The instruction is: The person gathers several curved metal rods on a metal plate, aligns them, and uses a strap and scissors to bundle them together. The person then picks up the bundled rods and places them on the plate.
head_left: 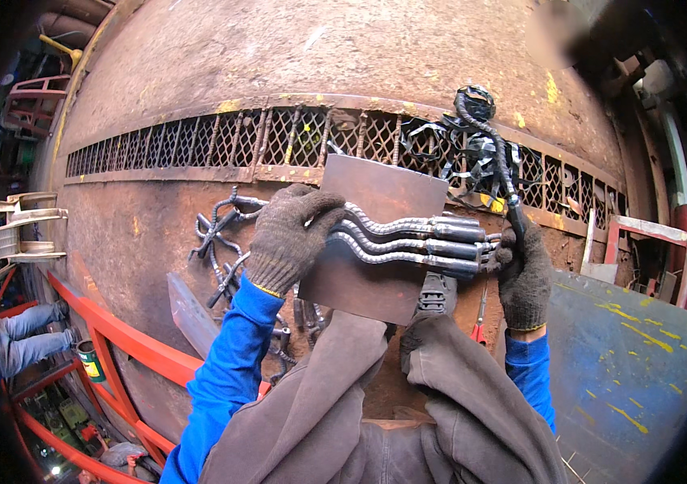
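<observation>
Three wavy silver metal rods [382,246] run rightward from our left fingers' [323,204] clasp; our right fingers [505,252] curl round a black cable end [515,214].

Rods [396,244]: left ends hidden by left hand [293,235], mid-frame. Upper-right patch [555,34] blurred. Person [29,332], left edge: upper body cut off.

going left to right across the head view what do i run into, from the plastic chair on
Plastic chair, green can, left gloved hand, three wavy ribbed rods, right gloved hand, grey-blue sheet with yellow marks.
</observation>
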A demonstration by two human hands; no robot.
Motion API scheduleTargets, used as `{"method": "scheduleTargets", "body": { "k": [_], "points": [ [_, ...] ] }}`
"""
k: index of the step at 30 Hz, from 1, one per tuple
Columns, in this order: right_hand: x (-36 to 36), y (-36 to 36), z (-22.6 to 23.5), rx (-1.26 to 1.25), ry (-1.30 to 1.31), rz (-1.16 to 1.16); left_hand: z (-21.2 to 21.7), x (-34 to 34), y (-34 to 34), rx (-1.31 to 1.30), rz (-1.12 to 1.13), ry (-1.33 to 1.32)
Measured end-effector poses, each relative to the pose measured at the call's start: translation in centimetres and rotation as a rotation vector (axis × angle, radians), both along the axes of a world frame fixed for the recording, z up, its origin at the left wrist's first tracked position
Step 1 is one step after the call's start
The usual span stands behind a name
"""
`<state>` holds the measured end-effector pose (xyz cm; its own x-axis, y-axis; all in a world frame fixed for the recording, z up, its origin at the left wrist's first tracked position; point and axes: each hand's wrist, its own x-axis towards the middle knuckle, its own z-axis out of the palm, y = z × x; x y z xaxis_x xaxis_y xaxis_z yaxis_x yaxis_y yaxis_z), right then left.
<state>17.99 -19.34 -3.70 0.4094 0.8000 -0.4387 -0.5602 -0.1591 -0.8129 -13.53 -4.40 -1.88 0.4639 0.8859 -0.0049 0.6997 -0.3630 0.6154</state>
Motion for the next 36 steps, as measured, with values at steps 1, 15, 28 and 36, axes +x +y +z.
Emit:
{"method": "scheduleTargets", "body": {
  "k": [1,15,28,36],
  "points": [
    [-0.2,0.3,0.7,-0.039,-0.079,0.0,0.1,0.0,0.0,-0.035,0.01,-0.013],
    [-0.3,2.6,2.7,0.268,-0.964,0.526,1.5,1.2,0.7,-0.861,0.379,-0.775],
    [0.4,3.2,2.4,0.345,-1.292,0.66,1.6,0.4,-0.9,-0.188,0.22,-0.115],
    [0.4,3.9,2.1,0.388,-1.259,0.702,0.4,0.0,-1.7,-0.109,0.18,-0.081]
  ]
}}
